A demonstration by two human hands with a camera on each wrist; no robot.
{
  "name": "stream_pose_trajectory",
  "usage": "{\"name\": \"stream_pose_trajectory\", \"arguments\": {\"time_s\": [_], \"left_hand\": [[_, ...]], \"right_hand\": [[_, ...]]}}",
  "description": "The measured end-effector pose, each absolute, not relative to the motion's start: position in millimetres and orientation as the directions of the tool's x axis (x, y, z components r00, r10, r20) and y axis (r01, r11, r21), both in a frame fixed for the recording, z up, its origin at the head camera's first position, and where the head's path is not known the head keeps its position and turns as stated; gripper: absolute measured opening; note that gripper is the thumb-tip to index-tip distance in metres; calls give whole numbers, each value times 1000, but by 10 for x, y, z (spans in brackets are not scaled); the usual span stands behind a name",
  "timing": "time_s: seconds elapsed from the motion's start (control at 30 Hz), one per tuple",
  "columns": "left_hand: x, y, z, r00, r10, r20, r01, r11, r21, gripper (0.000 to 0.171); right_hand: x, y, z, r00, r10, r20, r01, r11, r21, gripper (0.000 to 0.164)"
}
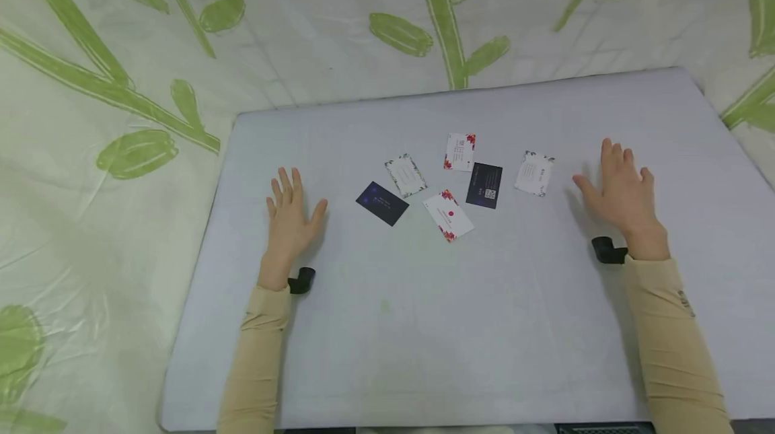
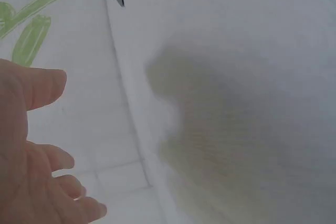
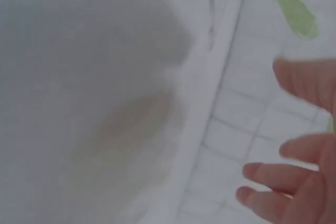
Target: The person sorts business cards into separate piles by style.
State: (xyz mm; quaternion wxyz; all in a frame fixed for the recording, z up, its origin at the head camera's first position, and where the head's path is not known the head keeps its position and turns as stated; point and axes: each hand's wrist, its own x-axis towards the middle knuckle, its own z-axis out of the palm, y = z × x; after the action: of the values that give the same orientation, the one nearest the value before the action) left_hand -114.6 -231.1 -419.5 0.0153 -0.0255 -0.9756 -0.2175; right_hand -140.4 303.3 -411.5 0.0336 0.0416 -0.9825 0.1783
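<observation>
My left hand (image 1: pixel 289 224) is spread at the left of the table, fingers apart and nothing in it. Nearest to it lies a dark blue card (image 1: pixel 382 203), with a leaf-bordered white card (image 1: pixel 406 175) just behind. Two white cards with red flowers, one farther back (image 1: pixel 459 152) and one nearer (image 1: pixel 448 215), flank a black card (image 1: pixel 484 185) bearing a QR code. Another leaf-bordered card (image 1: pixel 535 173) lies closest to my right hand (image 1: pixel 623 195), which is also spread and holds nothing. Both wrist views show fingers and shadows over the tabletop.
The cards lie on a pale cloth-covered table (image 1: pixel 387 340). Behind it hangs a white sheet (image 1: pixel 327 37) with green leaf prints. Black wrist cameras, left (image 1: pixel 302 280) and right (image 1: pixel 608 250), sit at the cuffs. Dark objects show below the front edge.
</observation>
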Motion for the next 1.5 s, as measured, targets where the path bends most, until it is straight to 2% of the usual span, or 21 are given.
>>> {"name": "stream_pose_trajectory", "arguments": {"time_s": [0.07, 0.17, 0.27, 0.4, 0.57, 0.7, 0.8, 0.87, 1.03, 1.2, 1.37, 1.5], "left_hand": [[-1163, -2285, -4163, -994, 52, 100, 93, 879, 467, 75], [-1208, -2223, -4083, -974, 75, 215, 182, 825, 535, 59], [-1283, -2133, -3989, -947, 129, 295, 283, 771, 570, 39], [-1413, -1993, -3923, -928, 269, 259, 371, 728, 576, 28], [-1570, -1820, -3957, -897, 431, 98, 409, 726, 553, 29], [-1652, -1714, -4022, -858, 513, 0, 444, 742, 502, 37], [-1674, -1650, -4070, -838, 543, -46, 465, 757, 459, 44], [-1670, -1611, -4092, -833, 546, -82, 463, 772, 436, 47], [-1633, -1553, -4122, -837, 526, -150, 435, 807, 400, 51], [-1606, -1542, -4113, -840, 527, -125, 444, 802, 399, 46], [-1593, -1581, -4128, -845, 526, -92, 439, 782, 443, 41], [-1561, -1637, -4146, -876, 479, -49, 378, 747, 547, 31]], "right_hand": [[-1407, 2936, -4055, -971, -28, 237, -113, 928, -354, 64], [-1430, 2692, -3916, -896, 31, 444, -177, 890, -420, 41], [-1462, 2364, -3769, -864, 46, 502, -246, 831, -499, 29], [-1477, 1876, -3679, -899, -40, 436, -318, 744, -588, 24], [-1472, 1263, -3732, -954, -242, 176, -297, 691, -659, 23], [-1463, 824, -3852, -935, -350, -57, -243, 749, -616, 33], [-1448, 557, -3979, -917, -370, -146, -243, 812, -530, 41], [-1431, 414, -4078, -915, -368, -167, -253, 843, -474, 48], [-1379, 185, -4240, -926, -357, -121, -287, 876, -388, 61], [-1378, 145, -4267, -930, -355, -94, -296, 877, -379, 60], [-1425, 209, -4262, -923, -369, -105, -280, 836, -472, 51], [-1471, 273, -4245, -917, -389, -83, -260, 744, -616, 32]]}}
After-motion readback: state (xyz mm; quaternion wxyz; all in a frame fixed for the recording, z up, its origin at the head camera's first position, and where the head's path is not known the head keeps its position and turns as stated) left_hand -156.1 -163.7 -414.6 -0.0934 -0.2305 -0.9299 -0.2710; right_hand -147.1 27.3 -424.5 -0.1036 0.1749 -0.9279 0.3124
